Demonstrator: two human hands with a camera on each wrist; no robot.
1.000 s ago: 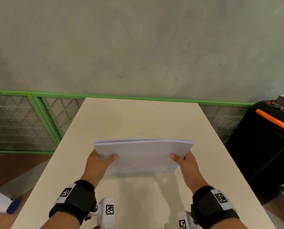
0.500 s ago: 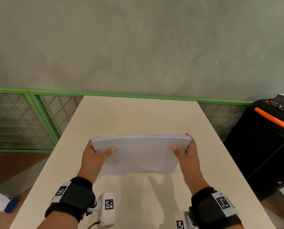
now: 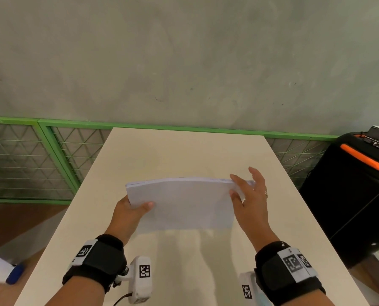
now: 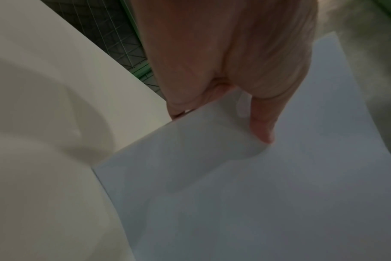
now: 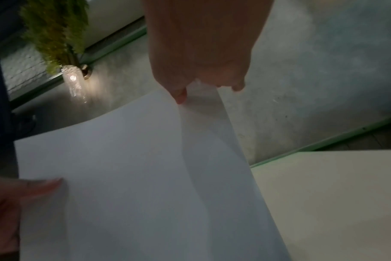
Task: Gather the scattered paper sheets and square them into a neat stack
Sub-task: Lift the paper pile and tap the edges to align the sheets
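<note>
**Stack upright on bench, edges being squared**

Stack (image 3: 182,204) stands on its long edge on the bench (image 3: 184,151), leaning toward the person, likely so loose sheets drop level against the surface. Left hand (image 3: 129,210) pinches the left side, thumb across the front, fingers behind, keeping it upright. Right hand (image 3: 250,195) has straight, spread fingers laid against the right edge, gripping nothing, probably to pat that side flush. Top edge bows slightly. No loose sheets in view.

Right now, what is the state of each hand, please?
Left hand: grips the left edge of the paper stack, thumb on the front.
Right hand: open, fingers straight, touching the stack's right edge.
</note>
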